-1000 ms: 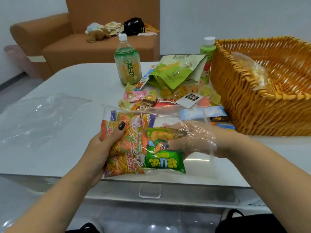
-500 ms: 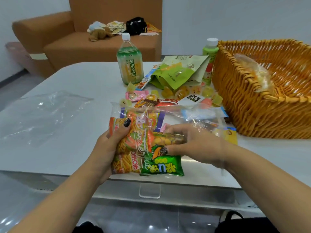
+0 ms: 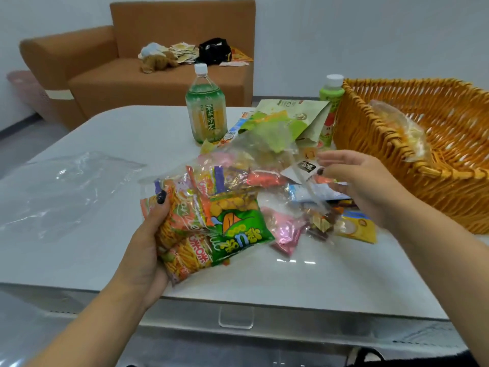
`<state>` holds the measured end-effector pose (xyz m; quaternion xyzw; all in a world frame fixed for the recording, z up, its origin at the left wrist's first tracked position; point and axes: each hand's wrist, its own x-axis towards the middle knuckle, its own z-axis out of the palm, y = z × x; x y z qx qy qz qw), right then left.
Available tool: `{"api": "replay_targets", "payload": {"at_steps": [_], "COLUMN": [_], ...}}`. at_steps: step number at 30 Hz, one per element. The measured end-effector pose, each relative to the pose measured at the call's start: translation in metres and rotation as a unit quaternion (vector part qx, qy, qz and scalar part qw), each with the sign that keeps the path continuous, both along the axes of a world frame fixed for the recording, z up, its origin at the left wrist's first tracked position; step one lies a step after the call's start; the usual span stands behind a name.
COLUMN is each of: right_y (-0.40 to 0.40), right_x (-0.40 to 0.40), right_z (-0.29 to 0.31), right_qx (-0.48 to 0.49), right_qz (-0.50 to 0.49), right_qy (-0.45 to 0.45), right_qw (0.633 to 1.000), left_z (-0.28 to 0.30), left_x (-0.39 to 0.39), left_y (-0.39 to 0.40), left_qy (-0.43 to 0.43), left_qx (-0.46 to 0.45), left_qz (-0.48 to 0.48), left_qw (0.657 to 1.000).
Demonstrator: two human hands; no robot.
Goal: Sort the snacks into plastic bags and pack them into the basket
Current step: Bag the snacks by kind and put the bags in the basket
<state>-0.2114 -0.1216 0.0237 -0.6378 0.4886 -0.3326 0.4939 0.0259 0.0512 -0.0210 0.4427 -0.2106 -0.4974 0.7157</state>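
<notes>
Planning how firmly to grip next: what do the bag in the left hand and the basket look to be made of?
The bag looks like thin, clear, glossy plastic film: the snack packets show through it and it crinkles with glare. The left hand grips it by the packets. The basket looks like woven wicker, orange-tan and matte, with visible strands and a braided rim; real cane or synthetic, I cannot tell.

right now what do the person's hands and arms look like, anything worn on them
Both forearms are bare, with no sleeves, watch or bracelet in view. The left hand and the right hand have dark polished nails; no rings show on the fingers.
</notes>
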Motion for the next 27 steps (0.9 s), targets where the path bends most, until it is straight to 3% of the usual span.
{"api": "replay_targets", "payload": {"at_steps": [2, 4, 6, 10, 15, 17, 19, 22, 24, 27], "right_y": [-0.013, -0.014, -0.008, 0.012, 0.037, 0.036, 0.025, 0.005, -0.005, -0.013], "right_x": [-0.002, 0.002, 0.014, 0.043, 0.064, 0.068, 0.073, 0.086, 0.098, 0.116], "right_z": [-0.02, -0.041, -0.058, -0.072, -0.083, -0.077, -0.067, -0.054, -0.051, -0.055], "right_qx": [-0.026, -0.054, -0.084, -0.12, -0.158, -0.15, -0.161, -0.225, -0.258, -0.328], "right_qz": [-0.014, 0.032, 0.062, 0.114, 0.167, 0.165, 0.125, 0.044, 0.009, -0.065], "right_qy": [0.166, 0.323, 0.395, 0.361, 0.46, 0.479, 0.436, 0.268, 0.223, 0.262], "right_qw": [0.986, 0.944, 0.913, 0.918, 0.857, 0.849, 0.877, 0.936, 0.94, 0.905], "left_z": [0.007, 0.013, 0.018, 0.026, 0.018, 0.016, 0.015, 0.013, 0.009, 0.009], "left_x": [0.006, 0.015, 0.027, 0.041, 0.035, 0.033, 0.034, 0.039, 0.043, 0.051], "left_y": [0.0, -0.001, -0.001, -0.005, -0.008, -0.009, -0.009, -0.008, -0.006, -0.005], "left_qy": [-0.001, -0.018, -0.033, -0.028, -0.027, -0.03, -0.035, -0.044, -0.037, -0.031], "left_qx": [-0.013, -0.016, -0.012, 0.0, 0.024, 0.036, 0.046, 0.059, 0.068, 0.082], "left_qz": [0.007, 0.01, 0.031, 0.093, 0.107, 0.115, 0.134, 0.16, 0.172, 0.177], "left_qw": [1.0, 1.0, 0.999, 0.995, 0.994, 0.992, 0.989, 0.984, 0.982, 0.98]}}
